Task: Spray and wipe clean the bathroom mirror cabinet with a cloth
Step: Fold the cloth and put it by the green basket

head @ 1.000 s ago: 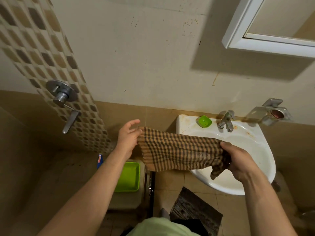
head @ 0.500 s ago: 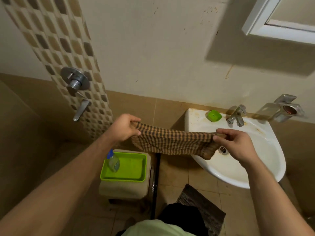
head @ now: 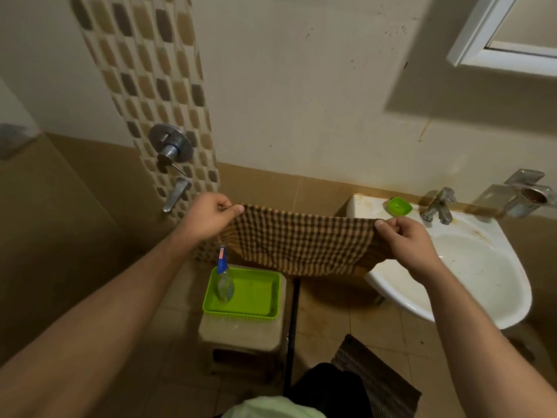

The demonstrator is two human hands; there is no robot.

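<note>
Your left hand (head: 208, 217) pinches one top corner of the checked cloth (head: 298, 245). Spray bottle (head: 223, 282) stands below in the green tray (head: 259, 297). Cloth hangs spread between both hands. Your right hand (head: 407, 239) pinches the other corner. Mirror cabinet (head: 506, 40) sits upper right.

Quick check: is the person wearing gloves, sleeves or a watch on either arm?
No. The left hand and right hand are ungloved, with no rings showing. Both forearms are uncovered to the frame edge: no sleeves, watch or bands.
</note>
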